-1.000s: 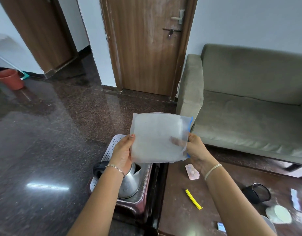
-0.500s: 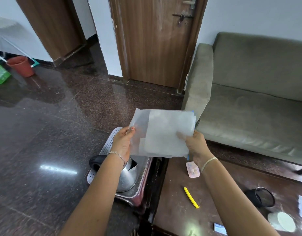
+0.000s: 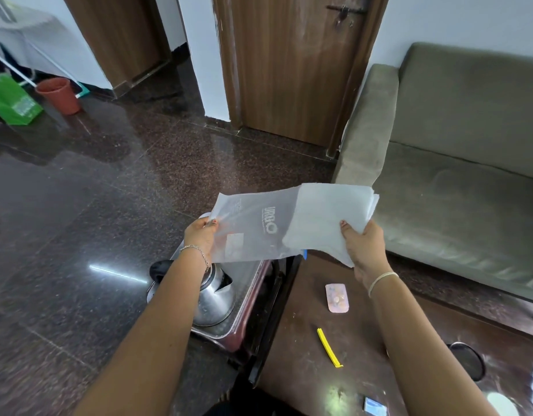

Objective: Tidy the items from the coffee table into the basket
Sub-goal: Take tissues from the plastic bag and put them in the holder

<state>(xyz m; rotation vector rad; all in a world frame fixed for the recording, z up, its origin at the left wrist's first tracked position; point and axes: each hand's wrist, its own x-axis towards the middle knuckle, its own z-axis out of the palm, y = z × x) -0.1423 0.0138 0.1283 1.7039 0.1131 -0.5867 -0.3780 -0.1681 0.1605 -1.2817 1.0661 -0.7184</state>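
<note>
— Here, at centre, what do the hands hold?

— A translucent plastic bag (image 3: 253, 232) with grey print, and a stack of white sheets (image 3: 328, 217) at its right end. Whether the stack's left part lies inside the bag or behind it cannot be told.

— State of the fingers?

— Left hand (image 3: 200, 235): fingers pinched on the bag's left edge. Right hand (image 3: 364, 244): fingers curled under the stack, thumb pressed on top.

— Position of the bag relative to the basket?

— Held in the air, roughly level, above the far part of the basket (image 3: 244, 331) and the tabletop's near-left corner; it touches neither.

— Contents of the basket?

— A steel kettle (image 3: 214, 298) with a black handle, partly hidden by the left forearm. The basket stands on the dark floor (image 3: 79, 205), just beside the tabletop (image 3: 304, 385).

— Items on the tabletop?

— A pink blister pack (image 3: 337, 297) below the right hand; a yellow strip (image 3: 329, 346) nearer the viewer; a black round object (image 3: 466, 361) at the right, partly behind the right forearm.

— Background?

— A grey-green sofa (image 3: 469, 175) at the right, a wooden door (image 3: 289, 70) at centre, a red bucket (image 3: 59, 96) and a green bag (image 3: 11, 103) at the far left.
</note>
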